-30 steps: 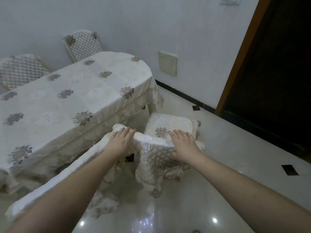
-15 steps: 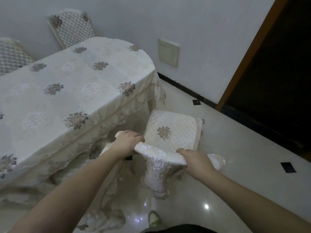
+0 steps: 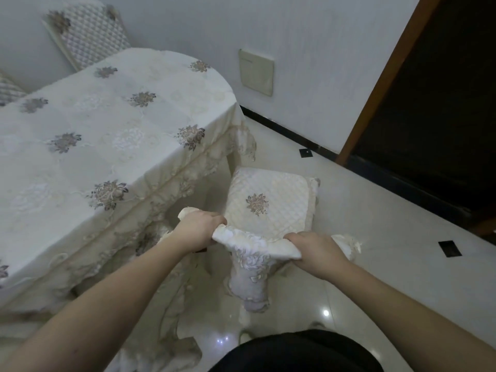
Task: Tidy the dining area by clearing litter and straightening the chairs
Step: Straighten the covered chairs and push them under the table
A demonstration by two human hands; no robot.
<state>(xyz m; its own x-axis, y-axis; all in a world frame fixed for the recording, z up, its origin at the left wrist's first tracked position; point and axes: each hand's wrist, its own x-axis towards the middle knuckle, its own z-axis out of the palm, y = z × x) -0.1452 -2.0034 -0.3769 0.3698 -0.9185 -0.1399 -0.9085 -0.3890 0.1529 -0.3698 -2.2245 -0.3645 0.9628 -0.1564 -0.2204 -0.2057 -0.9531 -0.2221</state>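
A chair with a cream quilted seat cushion (image 3: 271,202) stands at the near end of the dining table (image 3: 112,135), its embroidered backrest cover (image 3: 252,261) facing me. My left hand (image 3: 198,229) grips the left end of the backrest's top edge. My right hand (image 3: 316,251) grips the right end of that edge. Both sets of fingers curl over the fabric. The chair's legs are hidden under the cover.
The table carries a cream floral tablecloth hanging to the floor. A second quilted chair back (image 3: 88,33) leans against the far wall. A wall panel (image 3: 256,72) and a dark doorway (image 3: 434,98) lie to the right. Glossy floor tiles (image 3: 389,277) spread around the chair.
My hands went from lying flat on the backrest top to gripping it. The chair now sits closer beneath me, with more of its seat visible.
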